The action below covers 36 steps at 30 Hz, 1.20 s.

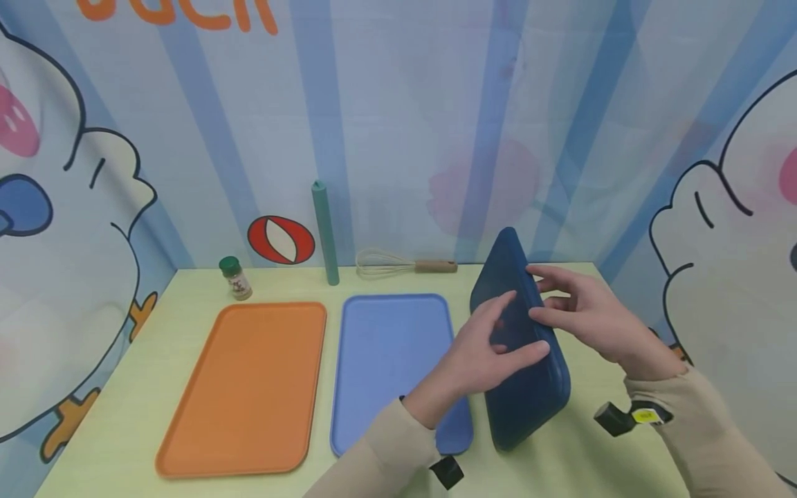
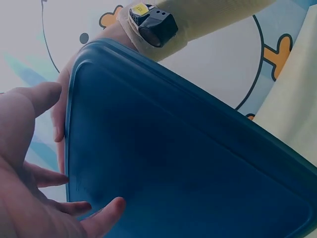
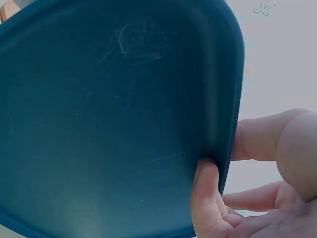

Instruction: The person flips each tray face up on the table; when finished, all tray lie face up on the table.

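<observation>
A dark blue tray (image 1: 519,398) stands tilted up on edge at the right of the table. My right hand (image 1: 591,318) grips its upper rim, and in the right wrist view the fingers (image 3: 205,191) bend over the rim. Spread fingers and thumb show on my left hand (image 1: 476,356), which is in front of the tray's other face. In the left wrist view that hand's fingertips (image 2: 116,206) overlap the tray near its edge, with the right hand partly hidden behind it.
A blue tray (image 1: 392,346) lies in the middle, an orange tray (image 1: 249,387) to its left. Along the back are a green-lidded spice jar (image 1: 236,280), an upright teal stick (image 1: 326,235) and a whisk (image 1: 429,266). A printed cloth (image 1: 398,124) hangs behind the table.
</observation>
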Available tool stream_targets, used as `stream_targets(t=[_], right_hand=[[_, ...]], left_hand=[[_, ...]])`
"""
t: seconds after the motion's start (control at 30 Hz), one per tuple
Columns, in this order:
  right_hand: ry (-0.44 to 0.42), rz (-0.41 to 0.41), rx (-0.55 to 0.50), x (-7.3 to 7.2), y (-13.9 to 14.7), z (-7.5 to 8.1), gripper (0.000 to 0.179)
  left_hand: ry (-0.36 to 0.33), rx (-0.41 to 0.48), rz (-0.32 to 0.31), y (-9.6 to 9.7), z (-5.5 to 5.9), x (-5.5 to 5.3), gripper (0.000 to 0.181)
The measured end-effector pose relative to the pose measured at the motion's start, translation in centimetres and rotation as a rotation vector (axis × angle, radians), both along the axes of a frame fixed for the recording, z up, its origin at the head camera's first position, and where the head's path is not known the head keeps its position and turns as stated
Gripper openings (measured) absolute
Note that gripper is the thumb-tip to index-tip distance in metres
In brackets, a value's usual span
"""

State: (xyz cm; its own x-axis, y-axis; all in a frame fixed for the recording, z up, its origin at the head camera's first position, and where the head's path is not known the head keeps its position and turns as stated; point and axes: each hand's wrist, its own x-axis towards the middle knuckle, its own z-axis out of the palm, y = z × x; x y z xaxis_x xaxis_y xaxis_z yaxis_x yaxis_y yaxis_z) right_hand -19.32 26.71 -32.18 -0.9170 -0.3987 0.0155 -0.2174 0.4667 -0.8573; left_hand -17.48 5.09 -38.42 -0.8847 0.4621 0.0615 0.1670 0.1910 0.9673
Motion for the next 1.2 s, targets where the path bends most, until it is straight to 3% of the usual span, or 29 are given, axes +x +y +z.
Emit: stream_targets(t=[0.57,0.83,1.2], right_hand=[[-0.03,0.033,-0.027,-0.2,-1.5,0.4,0.073],[-0.023,0.082,-0.055,-0.3,-1.9,0.3,0.069],[-0.062,0.096,-0.056,-1.1,-2.3,0.0,0.061]], left_hand=[[-0.002,0.051,0.002,-0.8,0.9,-0.6,0.088],[0.007,0.04,0.04,-1.4,0.9,-0.4,0.084],[-0.041,0.067,0.072,-1.9,0.9,-0.4,0.086]])
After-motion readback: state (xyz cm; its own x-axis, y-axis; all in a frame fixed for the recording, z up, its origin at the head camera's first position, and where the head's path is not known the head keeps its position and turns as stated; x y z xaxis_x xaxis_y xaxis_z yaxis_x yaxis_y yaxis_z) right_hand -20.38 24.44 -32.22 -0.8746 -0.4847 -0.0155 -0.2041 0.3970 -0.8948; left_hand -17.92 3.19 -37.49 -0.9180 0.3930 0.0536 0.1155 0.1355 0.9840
